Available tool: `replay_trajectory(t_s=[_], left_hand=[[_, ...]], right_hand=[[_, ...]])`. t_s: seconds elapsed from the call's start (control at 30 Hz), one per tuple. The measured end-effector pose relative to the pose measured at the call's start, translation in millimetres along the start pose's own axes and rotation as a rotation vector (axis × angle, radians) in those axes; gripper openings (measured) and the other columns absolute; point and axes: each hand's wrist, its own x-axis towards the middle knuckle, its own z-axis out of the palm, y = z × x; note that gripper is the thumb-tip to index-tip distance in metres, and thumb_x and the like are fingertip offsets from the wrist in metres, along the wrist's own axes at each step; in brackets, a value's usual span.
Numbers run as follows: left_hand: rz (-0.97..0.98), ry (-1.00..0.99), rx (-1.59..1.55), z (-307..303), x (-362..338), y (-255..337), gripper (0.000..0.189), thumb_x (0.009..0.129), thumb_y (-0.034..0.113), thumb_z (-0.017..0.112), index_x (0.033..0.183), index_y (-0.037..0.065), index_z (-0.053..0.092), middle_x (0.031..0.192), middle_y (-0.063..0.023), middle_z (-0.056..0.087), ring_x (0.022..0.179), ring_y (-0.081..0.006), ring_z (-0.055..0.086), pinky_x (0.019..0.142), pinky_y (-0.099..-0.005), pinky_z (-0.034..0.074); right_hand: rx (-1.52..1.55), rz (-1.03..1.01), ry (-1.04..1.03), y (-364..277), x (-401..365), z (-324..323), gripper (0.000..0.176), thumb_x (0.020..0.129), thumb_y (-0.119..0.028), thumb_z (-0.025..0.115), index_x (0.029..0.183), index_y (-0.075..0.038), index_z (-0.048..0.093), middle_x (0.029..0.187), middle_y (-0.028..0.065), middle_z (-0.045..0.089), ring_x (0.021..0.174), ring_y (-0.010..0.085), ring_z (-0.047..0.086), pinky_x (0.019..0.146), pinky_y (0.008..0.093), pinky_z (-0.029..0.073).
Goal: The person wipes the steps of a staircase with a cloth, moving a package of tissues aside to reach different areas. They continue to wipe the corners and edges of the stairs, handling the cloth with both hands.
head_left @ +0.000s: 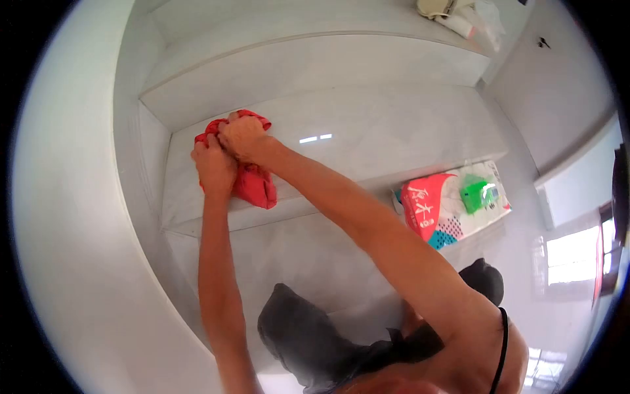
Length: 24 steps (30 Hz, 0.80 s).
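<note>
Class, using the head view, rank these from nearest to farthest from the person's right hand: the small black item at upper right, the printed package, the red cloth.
1. Red cloth: touching the right hand.
2. Printed package: off to the hand's right.
3. Small black item: farther right, near the picture's upper right.

A crumpled red cloth (256, 188) lies bunched at the left of a pale step (394, 125).

left hand (216, 169), right hand (243, 136), arms (367, 220): bare | right shoulder (484, 336): thin black strap (504, 341) | legwear (298, 328): dark grey
</note>
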Motion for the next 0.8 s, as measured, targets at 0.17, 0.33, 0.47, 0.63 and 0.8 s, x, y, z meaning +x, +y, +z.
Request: replay_trajectory(t_s=[0.17,0.33,0.47,0.63,0.8], left_hand=[[0.136,-0.048,-0.053,40,32,44,0.036,0.091,0.016,0.062,0.121,-0.004,0.064,0.112,-0.0288,0.063,0.113,-0.0479,0.057,0.096,-0.0561,0.047],[0.292,0.003,-0.031,96,47,200,0.031,0.089,0.015,0.065,0.117,0.002,0.070,0.113,-0.0228,0.070,0.110,-0.0424,0.061,0.099,-0.0526,0.047],[0.286,-0.026,-0.123,113,24,330,0.031,0.086,0.016,0.065,0.111,-0.001,0.070,0.112,-0.0241,0.068,0.114,-0.0431,0.059,0.100,-0.0543,0.046],[0.442,-0.217,-0.172,146,9,466,0.045,0.084,0.015,0.065,0.126,0.000,0.063,0.124,-0.0232,0.064,0.111,-0.0466,0.058,0.102,-0.0539,0.044],[0.560,-0.242,-0.632,183,-20,553,0.050,0.086,0.014,0.060,0.135,0.008,0.061,0.126,-0.0220,0.063,0.114,-0.0486,0.057,0.098,-0.0576,0.048]], right_hand=[[0.068,0.082,-0.113,66,-19,-30,0.015,0.085,-0.018,0.069,0.093,-0.008,0.077,0.097,0.0135,0.077,0.094,0.0296,0.074,0.075,0.0433,0.061],[0.001,0.281,-0.276,205,-86,-79,0.021,0.095,-0.018,0.062,0.103,-0.009,0.079,0.108,0.0161,0.078,0.101,0.0326,0.076,0.084,0.0479,0.062],[-0.011,0.359,-0.213,299,-168,-117,0.019,0.092,-0.016,0.062,0.099,-0.007,0.077,0.102,0.0194,0.077,0.097,0.0373,0.076,0.084,0.0505,0.062],[-0.123,0.550,-0.145,394,-273,-164,0.018,0.093,-0.014,0.061,0.097,-0.004,0.076,0.099,0.0218,0.076,0.094,0.0402,0.074,0.081,0.0522,0.060],[-0.194,0.849,-0.147,432,-360,-219,0.023,0.096,-0.019,0.060,0.096,-0.003,0.076,0.096,0.0220,0.076,0.092,0.0414,0.073,0.080,0.0532,0.059]])
